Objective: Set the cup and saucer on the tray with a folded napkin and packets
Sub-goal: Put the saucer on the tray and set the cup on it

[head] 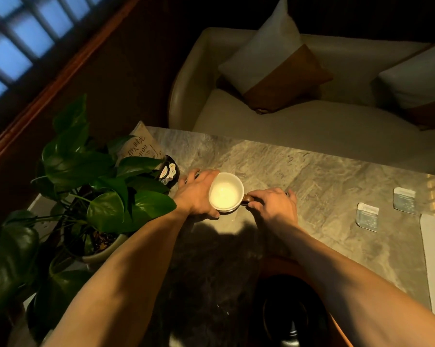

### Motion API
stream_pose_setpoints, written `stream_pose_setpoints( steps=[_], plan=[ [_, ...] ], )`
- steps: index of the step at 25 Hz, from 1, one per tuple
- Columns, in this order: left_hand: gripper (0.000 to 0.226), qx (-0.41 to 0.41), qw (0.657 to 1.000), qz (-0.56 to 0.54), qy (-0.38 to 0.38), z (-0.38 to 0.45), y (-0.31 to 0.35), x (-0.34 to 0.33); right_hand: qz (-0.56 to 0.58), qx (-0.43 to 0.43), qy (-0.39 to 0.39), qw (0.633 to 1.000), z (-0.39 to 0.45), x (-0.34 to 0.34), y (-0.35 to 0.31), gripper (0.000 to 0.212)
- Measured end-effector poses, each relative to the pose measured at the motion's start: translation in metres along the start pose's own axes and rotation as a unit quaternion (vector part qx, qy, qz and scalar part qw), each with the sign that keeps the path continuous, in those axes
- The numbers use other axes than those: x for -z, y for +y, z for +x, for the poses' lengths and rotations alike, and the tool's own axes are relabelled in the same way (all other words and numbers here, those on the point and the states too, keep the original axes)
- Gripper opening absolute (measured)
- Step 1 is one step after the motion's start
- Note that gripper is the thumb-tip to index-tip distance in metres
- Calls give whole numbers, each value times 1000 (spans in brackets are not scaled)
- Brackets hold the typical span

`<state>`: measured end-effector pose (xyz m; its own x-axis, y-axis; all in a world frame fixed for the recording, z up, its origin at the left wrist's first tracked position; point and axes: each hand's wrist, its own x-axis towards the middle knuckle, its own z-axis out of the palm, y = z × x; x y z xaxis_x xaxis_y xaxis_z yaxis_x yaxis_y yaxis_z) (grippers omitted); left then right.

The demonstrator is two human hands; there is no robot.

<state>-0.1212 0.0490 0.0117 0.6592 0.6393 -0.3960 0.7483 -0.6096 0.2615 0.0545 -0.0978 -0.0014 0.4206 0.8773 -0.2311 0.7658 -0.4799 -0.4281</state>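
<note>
Sofa (299, 121) across 12 to 2 o'clock, cream, with two cushions, the nearer one (274, 71) white and brown. Stone-look table (324, 176) fills the middle of the view, grey-tan veined top, dim warm light, heavy shadow over its 6 o'clock side.

Potted plant (91, 186) at 9 o'clock on the table's left edge, big glossy green leaves, pale pot. Behind it at 10 o'clock, a paper card (141, 144) with printed characters and a small dark round tin (171, 171).

Dark round tray (286, 309) at 6 o'clock, mostly in shadow under the right forearm; what's on it is too dark to make out.

White napkin (434, 259) at 3 to 4 o'clock, only its left strip in view at the frame edge.

Cup (226, 192) near centre, slightly toward 9 o'clock: white inside, empty, lit bright, with a brown handle pointing to 3 o'clock. Whether it's on the table or just off it, cannot tell. Saucer not made out.

Left hand (196, 194) curled around the cup's left side, thumb at the near rim, gripping it. Right hand (274, 204) pinching the handle, fingers closed on it.

Two small packets (367, 216) at 3 o'clock, pale blue-white, flat on the table, well apart from the cup; second packet (405, 200) just beyond the first.
</note>
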Motion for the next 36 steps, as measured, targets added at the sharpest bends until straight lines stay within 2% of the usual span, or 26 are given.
stream_pose_setpoints(
  steps=[7, 13, 22, 36],
  plan=[
    [116, -4, 998, -48, 27, -6, 7, -14, -1, 7, 20, 1000, -9, 1, 7, 22],
    [113, -25, 996, -76, 45, -23, 28, -23, 45, 23, 43, 998, -34, 12, 24, 20],
    [109, -62, 990, -106, 67, -83, 80, -44, 74, -15, 51, 996, -112, 27, 57, 24],
    [109, -121, 986, -102, 48, -159, 131, -111, 108, -66, 76, 989, -247, 8, 102, 25]
  ],
)
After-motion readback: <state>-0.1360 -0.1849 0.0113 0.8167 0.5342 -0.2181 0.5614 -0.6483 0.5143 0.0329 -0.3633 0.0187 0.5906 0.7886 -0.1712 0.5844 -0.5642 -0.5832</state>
